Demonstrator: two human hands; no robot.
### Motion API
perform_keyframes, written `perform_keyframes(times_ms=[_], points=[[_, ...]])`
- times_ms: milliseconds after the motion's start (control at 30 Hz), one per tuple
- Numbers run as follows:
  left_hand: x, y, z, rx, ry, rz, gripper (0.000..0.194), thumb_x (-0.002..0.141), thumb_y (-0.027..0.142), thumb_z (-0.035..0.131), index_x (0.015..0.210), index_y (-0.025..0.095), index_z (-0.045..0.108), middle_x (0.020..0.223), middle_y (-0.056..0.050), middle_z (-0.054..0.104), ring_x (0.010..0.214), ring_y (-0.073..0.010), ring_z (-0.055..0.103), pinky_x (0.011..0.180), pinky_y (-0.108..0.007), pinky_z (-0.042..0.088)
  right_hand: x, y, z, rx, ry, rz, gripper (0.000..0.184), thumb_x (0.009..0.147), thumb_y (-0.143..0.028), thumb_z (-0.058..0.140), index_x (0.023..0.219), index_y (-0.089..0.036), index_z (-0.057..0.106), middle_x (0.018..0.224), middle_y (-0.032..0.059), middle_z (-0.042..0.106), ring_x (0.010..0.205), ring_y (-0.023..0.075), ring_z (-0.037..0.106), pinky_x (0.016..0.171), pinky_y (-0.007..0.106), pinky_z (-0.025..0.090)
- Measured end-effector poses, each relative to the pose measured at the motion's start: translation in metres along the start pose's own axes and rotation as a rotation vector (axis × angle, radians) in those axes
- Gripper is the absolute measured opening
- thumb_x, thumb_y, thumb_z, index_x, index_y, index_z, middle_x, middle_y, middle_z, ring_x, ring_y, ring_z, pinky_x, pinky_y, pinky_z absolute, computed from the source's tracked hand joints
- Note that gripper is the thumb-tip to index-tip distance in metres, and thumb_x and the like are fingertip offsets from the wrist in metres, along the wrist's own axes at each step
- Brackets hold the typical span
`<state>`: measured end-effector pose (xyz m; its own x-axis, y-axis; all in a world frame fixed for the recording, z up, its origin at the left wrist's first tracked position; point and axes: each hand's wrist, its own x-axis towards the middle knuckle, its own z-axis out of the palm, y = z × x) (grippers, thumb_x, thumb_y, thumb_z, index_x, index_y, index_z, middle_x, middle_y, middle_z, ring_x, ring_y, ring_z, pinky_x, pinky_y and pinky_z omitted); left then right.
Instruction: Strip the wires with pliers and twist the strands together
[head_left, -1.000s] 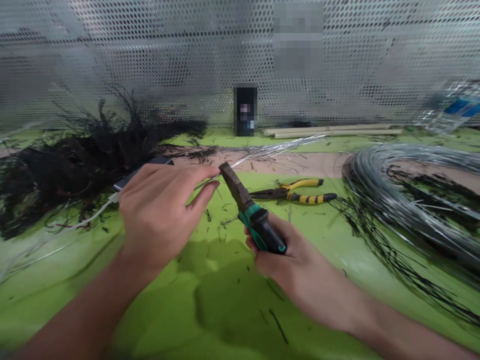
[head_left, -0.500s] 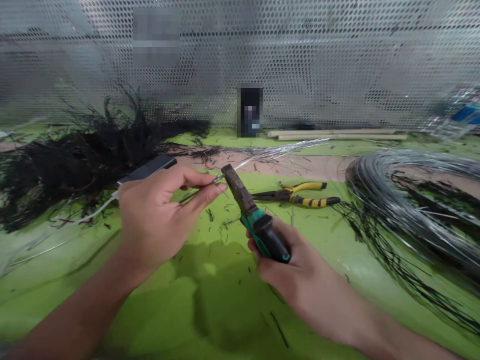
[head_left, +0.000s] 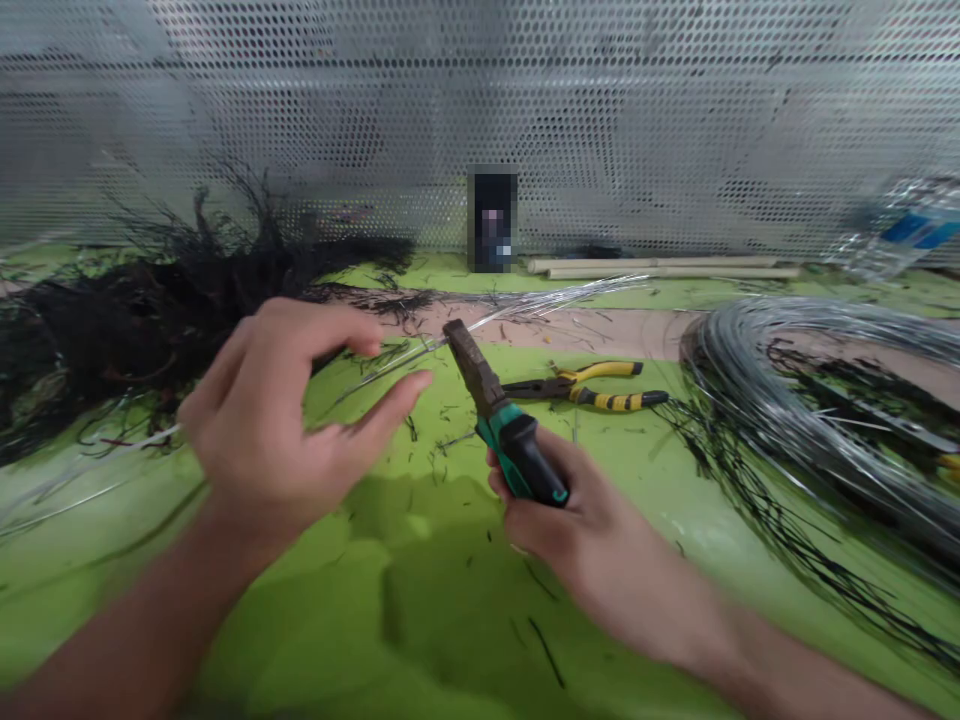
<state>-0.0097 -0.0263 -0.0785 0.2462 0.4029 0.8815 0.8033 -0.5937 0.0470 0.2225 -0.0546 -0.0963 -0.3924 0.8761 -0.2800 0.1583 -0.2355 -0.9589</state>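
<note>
My right hand [head_left: 592, 545] is wrapped round the green-and-black handles of a pair of pliers [head_left: 514, 435], whose worn brown jaws point up and to the left. A thin metal wire [head_left: 401, 362] runs from the jaw tips down to the left. Beside that wire, my left hand [head_left: 274, 420] has its thumb and fingers apart and holds nothing. Just right of the jaws lie yellow-and-black long-nose pliers [head_left: 581, 388] on the green table surface [head_left: 315, 620]. Behind the jaws, a bundle of straight wires [head_left: 592, 292] stretches to the right.
A tangled heap of black strands [head_left: 150, 310] covers the back left. At right sit a large coil of wire [head_left: 731, 370] and several dark strands [head_left: 802, 550]. Pale sticks [head_left: 660, 267] and a plastic bottle [head_left: 904, 235] lie along the perforated metal panel [head_left: 637, 120].
My left hand has let go of the wire and drawn back to the left, its fingers spreading. The pliers in my right hand have hardly moved.
</note>
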Motion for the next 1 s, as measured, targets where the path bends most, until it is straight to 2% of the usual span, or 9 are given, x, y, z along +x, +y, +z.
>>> perform_keyframes(times_ms=[67,133,200,333,467,633,733,867,1000], points=[[-0.001,0.001,-0.004,0.095,0.03,0.233,0.036,0.083,0.02,0.089,0.116,0.027,0.075,0.114,0.002,0.079,0.102,-0.0225,0.077,0.092,-0.038,0.063,0.001,0.001,-0.001,0.005,-0.005,-0.013,0.016,0.076,-0.019,0.058,0.087,-0.023,0.047,0.072,-0.0062,0.038,0.062,0.0113,0.033,0.051,0.026,0.028],[0.001,0.002,-0.005,0.143,-0.03,0.35,0.035,0.085,0.016,0.085,0.116,0.03,0.076,0.12,0.001,0.08,0.107,-0.0252,0.078,0.091,-0.04,0.064,0.001,0.002,-0.001,0.005,-0.01,-0.022,0.016,0.077,-0.019,0.058,0.087,-0.024,0.047,0.072,-0.006,0.039,0.063,0.0115,0.033,0.052,0.026,0.028],[0.005,0.001,-0.005,0.187,-0.067,0.395,0.036,0.088,0.017,0.082,0.12,0.031,0.075,0.123,0.002,0.081,0.113,-0.0288,0.078,0.089,-0.044,0.063,0.001,0.003,0.0,-0.007,0.007,-0.034,0.016,0.076,-0.019,0.057,0.087,-0.024,0.047,0.074,-0.0055,0.04,0.064,0.0117,0.035,0.053,0.026,0.029],[0.008,-0.006,-0.002,0.235,-0.044,0.413,0.042,0.089,0.02,0.082,0.128,0.033,0.075,0.122,0.004,0.081,0.121,-0.0347,0.075,0.093,-0.051,0.059,0.0,0.004,0.001,-0.051,0.034,-0.046,0.016,0.074,-0.02,0.057,0.085,-0.024,0.047,0.075,-0.0048,0.041,0.065,0.0124,0.036,0.054,0.027,0.03],[0.006,-0.01,-0.001,0.174,-0.093,0.262,0.041,0.089,0.026,0.084,0.125,0.043,0.076,0.119,0.008,0.081,0.122,-0.0349,0.075,0.1,-0.053,0.056,0.0,0.004,0.001,-0.042,0.032,-0.042,0.016,0.074,-0.02,0.057,0.087,-0.024,0.05,0.077,-0.0043,0.043,0.064,0.0124,0.036,0.053,0.027,0.03],[-0.001,-0.005,0.005,0.165,-0.09,0.2,0.045,0.096,0.024,0.075,0.137,0.04,0.068,0.12,0.007,0.081,0.115,-0.0284,0.078,0.104,-0.051,0.054,0.0,0.002,0.002,-0.053,0.032,-0.03,0.016,0.074,-0.02,0.057,0.087,-0.024,0.049,0.076,-0.0044,0.042,0.063,0.0122,0.035,0.052,0.027,0.029],[-0.004,0.003,0.006,0.072,-0.123,-0.006,0.039,0.101,0.028,0.071,0.139,0.037,0.067,0.121,0.007,0.081,0.108,-0.0231,0.079,0.104,-0.043,0.057,0.0,0.001,0.002,-0.058,0.033,-0.03,0.016,0.074,-0.02,0.057,0.087,-0.024,0.048,0.076,-0.0044,0.041,0.064,0.0122,0.035,0.051,0.026,0.03],[-0.004,0.012,0.004,-0.075,-0.235,-0.28,0.027,0.104,0.038,0.067,0.131,0.038,0.071,0.121,0.009,0.081,0.108,-0.0212,0.08,0.088,-0.032,0.063,-0.001,-0.001,0.002,-0.039,0.015,-0.025,0.018,0.073,-0.019,0.057,0.085,-0.024,0.046,0.072,-0.0059,0.038,0.062,0.0114,0.033,0.05,0.025,0.028],[0.002,0.012,0.003,-0.418,-0.309,-0.542,0.026,0.1,0.044,0.072,0.125,0.035,0.073,0.105,0.005,0.083,0.095,-0.0213,0.081,0.079,-0.029,0.066,-0.003,-0.001,0.002,-0.008,0.004,0.001,0.019,0.072,-0.018,0.057,0.084,-0.024,0.045,0.072,-0.0065,0.037,0.06,0.0104,0.031,0.049,0.025,0.027]])
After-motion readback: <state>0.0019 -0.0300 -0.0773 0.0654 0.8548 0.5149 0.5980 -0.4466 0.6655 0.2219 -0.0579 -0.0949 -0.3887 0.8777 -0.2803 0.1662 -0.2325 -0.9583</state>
